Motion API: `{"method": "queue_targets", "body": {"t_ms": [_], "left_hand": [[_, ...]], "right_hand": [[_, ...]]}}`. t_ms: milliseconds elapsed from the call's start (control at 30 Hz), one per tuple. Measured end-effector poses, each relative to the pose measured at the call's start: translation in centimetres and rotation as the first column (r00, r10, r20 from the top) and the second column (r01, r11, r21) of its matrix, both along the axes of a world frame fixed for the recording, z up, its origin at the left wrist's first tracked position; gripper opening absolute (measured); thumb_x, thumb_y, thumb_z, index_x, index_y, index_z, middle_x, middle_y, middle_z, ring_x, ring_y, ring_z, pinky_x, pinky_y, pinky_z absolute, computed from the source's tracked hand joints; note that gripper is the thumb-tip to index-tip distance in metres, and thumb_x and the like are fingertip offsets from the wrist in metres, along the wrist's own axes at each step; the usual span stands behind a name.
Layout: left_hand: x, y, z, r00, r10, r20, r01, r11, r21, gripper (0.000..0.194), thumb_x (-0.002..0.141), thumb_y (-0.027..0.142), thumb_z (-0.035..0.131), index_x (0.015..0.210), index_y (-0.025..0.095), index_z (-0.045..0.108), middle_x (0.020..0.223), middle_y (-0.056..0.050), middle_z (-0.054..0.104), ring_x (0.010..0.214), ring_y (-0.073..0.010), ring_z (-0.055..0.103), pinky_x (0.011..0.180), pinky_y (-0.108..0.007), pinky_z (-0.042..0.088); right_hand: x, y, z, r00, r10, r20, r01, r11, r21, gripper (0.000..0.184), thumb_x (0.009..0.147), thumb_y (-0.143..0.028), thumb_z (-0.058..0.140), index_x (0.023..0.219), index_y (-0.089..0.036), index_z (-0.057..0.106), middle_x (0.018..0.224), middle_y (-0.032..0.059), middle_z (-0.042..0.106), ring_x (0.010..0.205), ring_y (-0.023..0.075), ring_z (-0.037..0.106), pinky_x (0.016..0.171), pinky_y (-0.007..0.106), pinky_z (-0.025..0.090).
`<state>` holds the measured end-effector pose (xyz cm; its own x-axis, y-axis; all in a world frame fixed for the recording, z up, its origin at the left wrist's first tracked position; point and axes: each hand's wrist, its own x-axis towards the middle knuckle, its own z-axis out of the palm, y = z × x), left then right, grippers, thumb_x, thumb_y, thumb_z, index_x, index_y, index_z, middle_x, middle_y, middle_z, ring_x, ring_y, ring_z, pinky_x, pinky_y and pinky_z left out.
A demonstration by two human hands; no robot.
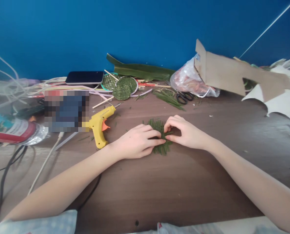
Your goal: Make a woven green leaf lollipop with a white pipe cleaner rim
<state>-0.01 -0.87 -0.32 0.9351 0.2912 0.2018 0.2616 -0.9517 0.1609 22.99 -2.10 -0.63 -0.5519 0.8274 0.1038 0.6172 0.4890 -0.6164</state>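
Note:
A small mat of woven green leaf strips (162,150) lies on the brown table, its strip ends sticking out unevenly. My left hand (141,141) rests over the mat's left side, fingers reaching across and holding it against the table. At the right edge, my right hand (185,132) is closed in a pinch on a leaf strip, thumb and curled fingers close to my left fingertips. The hands cover much of the weave. Just left of my left hand lies a yellow hot glue gun (99,125) with an orange trigger.
Behind are round woven leaf pieces (122,88), a phone (85,77), a long leaf (145,71), loose leaf strips (169,98) and black scissors (184,97). Cut cardboard (223,70) and a plastic bag (187,78) stand back right. A bottle (15,130) and cables (46,164) lie left.

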Motion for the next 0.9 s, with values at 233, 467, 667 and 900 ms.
{"method": "queue_targets", "body": {"t_ms": [233,467,667,900], "left_hand": [[0.09,-0.24,0.08,0.999,0.017,-0.037,-0.016,0.999,0.028,0.037,0.089,0.020,0.038,0.121,0.023,0.055,0.116,-0.006,0.061,0.095,-0.0193,0.051,0.083,-0.035,0.040],[-0.03,-0.14,-0.07,1.000,0.015,-0.009,-0.015,1.000,0.027,0.037,0.089,0.020,0.039,0.122,0.023,0.056,0.121,-0.005,0.060,0.099,-0.0196,0.052,0.085,-0.035,0.042],[-0.04,-0.14,-0.09,1.000,0.003,0.008,-0.003,1.000,0.029,0.037,0.089,0.019,0.039,0.121,0.022,0.057,0.121,-0.004,0.061,0.100,-0.0192,0.054,0.088,-0.035,0.042],[0.01,-0.21,-0.05,1.000,0.015,-0.006,-0.015,1.000,0.015,0.037,0.089,0.020,0.038,0.121,0.023,0.056,0.121,-0.004,0.061,0.100,-0.0199,0.053,0.086,-0.036,0.042]], "right_hand": [[-0.29,0.31,-0.76,0.983,-0.110,-0.149,0.142,0.965,0.222,0.012,0.079,-0.009,0.053,0.082,-0.019,0.056,0.081,0.0033,0.056,0.075,0.0151,0.053,0.069,0.030,0.045],[0.19,0.52,-0.94,0.998,0.040,-0.042,-0.021,0.930,0.367,0.015,0.083,-0.013,0.052,0.085,-0.019,0.066,0.088,0.0063,0.066,0.081,0.0184,0.056,0.078,0.038,0.046],[0.56,0.58,-0.89,0.996,0.070,-0.047,-0.048,0.931,0.361,0.017,0.083,-0.015,0.053,0.084,-0.021,0.069,0.090,0.0057,0.067,0.082,0.0186,0.056,0.079,0.039,0.047],[0.16,0.37,-0.67,0.996,0.005,-0.092,0.024,0.949,0.314,0.015,0.083,-0.016,0.052,0.085,-0.020,0.066,0.089,0.0061,0.066,0.082,0.0188,0.057,0.078,0.037,0.047]]}}
